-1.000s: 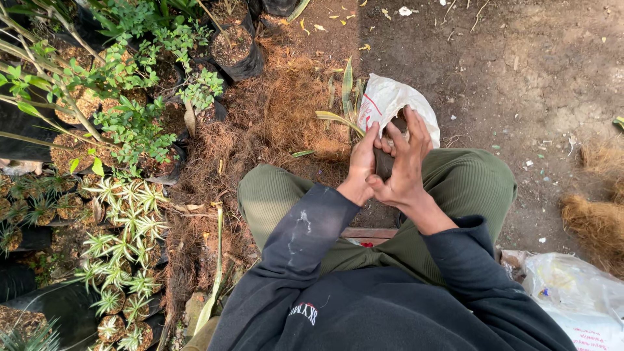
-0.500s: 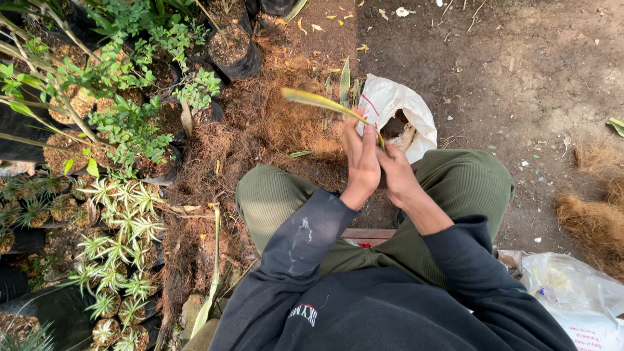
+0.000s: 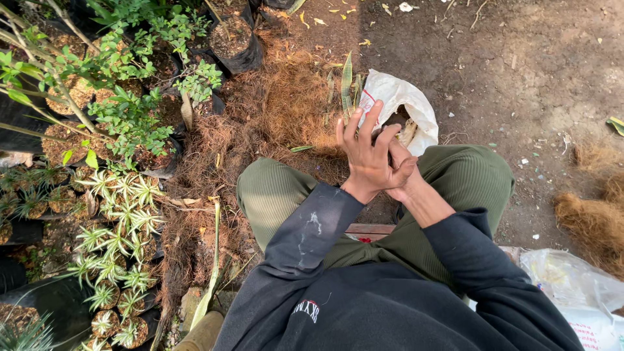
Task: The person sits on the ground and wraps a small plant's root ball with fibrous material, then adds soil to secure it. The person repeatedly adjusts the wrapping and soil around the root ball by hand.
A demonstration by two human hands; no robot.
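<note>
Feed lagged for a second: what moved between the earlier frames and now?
The long green leaf held up half a second ago is gone from the grip. The left hand now lies fingers spread over the right hand. White bag, potted plants and knees unchanged.

The left hand (image 3: 369,159) covers most of the right hand (image 3: 402,170), hiding what they grip. The clear plastic bag (image 3: 572,286), near right, is cut off by the edge.

The left hand (image 3: 367,155) is held raised, fingers spread, across the right hand (image 3: 402,170), which seems curled beneath it.
</note>
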